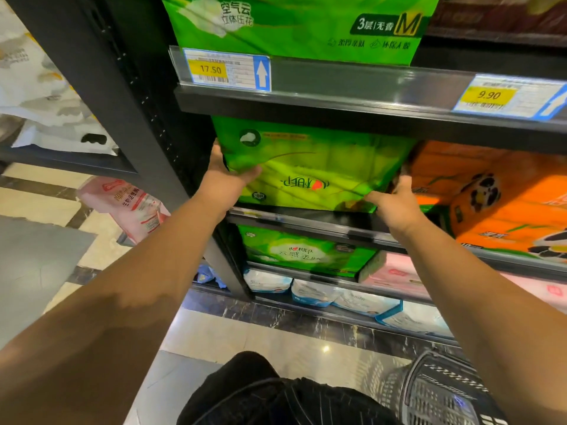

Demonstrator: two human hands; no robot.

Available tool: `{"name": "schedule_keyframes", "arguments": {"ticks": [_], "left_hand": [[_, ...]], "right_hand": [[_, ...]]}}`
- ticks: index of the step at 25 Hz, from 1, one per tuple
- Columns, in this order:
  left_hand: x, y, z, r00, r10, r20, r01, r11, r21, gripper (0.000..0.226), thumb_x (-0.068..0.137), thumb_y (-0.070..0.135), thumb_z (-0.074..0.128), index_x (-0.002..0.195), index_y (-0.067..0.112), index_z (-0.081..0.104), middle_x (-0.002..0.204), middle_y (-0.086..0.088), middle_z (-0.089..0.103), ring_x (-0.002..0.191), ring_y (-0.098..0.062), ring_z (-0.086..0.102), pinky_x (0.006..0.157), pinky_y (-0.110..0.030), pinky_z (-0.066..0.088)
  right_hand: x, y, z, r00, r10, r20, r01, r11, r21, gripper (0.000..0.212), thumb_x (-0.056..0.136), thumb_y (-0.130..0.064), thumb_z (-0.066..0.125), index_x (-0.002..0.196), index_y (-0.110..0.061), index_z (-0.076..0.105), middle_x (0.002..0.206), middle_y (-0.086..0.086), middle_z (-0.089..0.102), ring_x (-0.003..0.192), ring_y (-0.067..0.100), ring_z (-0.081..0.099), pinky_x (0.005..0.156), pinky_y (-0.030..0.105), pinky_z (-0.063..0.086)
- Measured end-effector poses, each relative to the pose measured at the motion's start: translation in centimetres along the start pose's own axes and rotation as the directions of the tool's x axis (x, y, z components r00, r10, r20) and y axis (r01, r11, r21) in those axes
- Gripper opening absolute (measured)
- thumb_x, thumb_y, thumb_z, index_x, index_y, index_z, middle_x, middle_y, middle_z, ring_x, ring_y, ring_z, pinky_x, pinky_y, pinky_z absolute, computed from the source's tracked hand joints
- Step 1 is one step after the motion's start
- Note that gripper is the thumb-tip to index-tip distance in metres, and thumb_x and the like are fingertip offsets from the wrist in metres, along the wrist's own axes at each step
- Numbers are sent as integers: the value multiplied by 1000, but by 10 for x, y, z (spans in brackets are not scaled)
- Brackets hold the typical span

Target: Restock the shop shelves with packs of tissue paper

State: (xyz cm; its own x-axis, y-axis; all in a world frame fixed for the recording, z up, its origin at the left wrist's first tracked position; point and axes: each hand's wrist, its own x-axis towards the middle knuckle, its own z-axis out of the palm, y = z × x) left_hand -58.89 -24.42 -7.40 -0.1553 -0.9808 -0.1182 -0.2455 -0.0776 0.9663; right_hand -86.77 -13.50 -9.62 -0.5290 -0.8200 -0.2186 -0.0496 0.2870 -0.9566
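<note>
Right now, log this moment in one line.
step: shelving green tissue pack | left hand: grips left edge | right hand: holds right corner

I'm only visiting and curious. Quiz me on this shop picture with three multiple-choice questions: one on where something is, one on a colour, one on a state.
1. Where is the green pack gripped by the left hand and right hand?
A) on the floor
B) on the shelf below the 17.50 price tag
C) in a basket

2. What colour are the packs just right of it?
A) orange
B) blue
C) black

3. How does its logo read?
A) upright
B) upside down
C) sideways

Answers:
1 B, it sits in the bay under that tag.
2 A, their wrapping is orange.
3 B, the characters are inverted.
</note>
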Motion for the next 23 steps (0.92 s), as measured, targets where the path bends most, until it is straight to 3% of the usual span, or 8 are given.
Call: {"name": "schedule_keyframes", "arguments": {"ticks": [2, 4, 7, 9, 12, 17, 19, 23], "left_hand": [[5, -7, 6, 998, 7, -59, -8, 1000, -9, 95, 74, 10, 79, 148, 20, 19, 134, 1, 49, 116, -13, 51, 100, -28, 43], [5, -20, 20, 993, -95, -68, 91, 994, -53, 106, 70, 16, 80, 150, 22, 11, 138, -10, 47, 122, -22, 50, 105, -40, 41], [2, -42, 39, 977, -209, 42, 213, 967, -141, 110, 77, 8, 77, 150, 29, -3, 139, -5, 47, 126, -22, 49, 107, -50, 38], [10, -40, 43, 963, -252, 93, 265, 950, -166, 120, 76, 11, 78, 148, 37, -15, 143, -8, 40, 128, -22, 45, 110, -50, 35], [29, -36, 44, 952, -283, 117, 302, 928, -219, 124, 74, 13, 79, 147, 38, -19, 147, -9, 38, 131, -23, 44, 113, -47, 30], [39, -40, 42, 946, -291, 141, 306, 947, -96, 147, 43, 49, 83, 143, 41, -25, 148, 2, 40, 134, -19, 40, 114, -46, 29], [39, -38, 39, 944, -292, 154, 299, 954, -25, 145, 49, 50, 81, 142, 36, -29, 149, 1, 40, 136, -19, 39, 115, -45, 28], [31, -30, 36, 950, -292, 111, 266, 942, 205, 120, 83, 32, 73, 144, 26, -30, 152, -6, 34, 137, -25, 37, 112, -34, 28]], "right_hand": [[-2, 2, 4, 1000, -5, -3, 5, 1000, -1, 50, 80, 6, 64, 107, -27, 38, 103, -6, 57, 107, 25, 57, 95, 42, 48], [-4, 7, 6, 1000, 23, -5, -23, 996, 91, 47, 78, 12, 59, 99, -26, 41, 101, -1, 59, 101, 27, 60, 88, 42, 51], [0, 8, 8, 998, 63, -17, -59, 984, 169, 45, 77, 12, 57, 94, -26, 41, 97, -1, 57, 94, 25, 59, 87, 43, 51], [5, 6, 10, 997, 75, -18, -70, 979, 190, 45, 71, 2, 62, 98, -30, 44, 103, 1, 60, 105, 30, 60, 96, 49, 48], [8, 7, 16, 996, 87, -25, -79, 972, 221, 48, 70, 0, 63, 102, -31, 46, 110, 3, 60, 112, 33, 58, 99, 50, 47], [12, 11, 19, 995, 101, -9, -97, 970, 223, 49, 77, 6, 60, 106, -30, 44, 115, 1, 59, 113, 27, 57, 100, 45, 47], [13, 11, 18, 993, 111, 30, -115, 981, 159, 60, 71, 1, 64, 113, -35, 40, 119, 0, 59, 116, 27, 57, 102, 47, 45], [10, 7, 18, 995, 93, 42, -95, 994, 59, 66, 66, -6, 69, 115, -36, 36, 117, -2, 58, 113, 27, 58, 101, 49, 46]]}}
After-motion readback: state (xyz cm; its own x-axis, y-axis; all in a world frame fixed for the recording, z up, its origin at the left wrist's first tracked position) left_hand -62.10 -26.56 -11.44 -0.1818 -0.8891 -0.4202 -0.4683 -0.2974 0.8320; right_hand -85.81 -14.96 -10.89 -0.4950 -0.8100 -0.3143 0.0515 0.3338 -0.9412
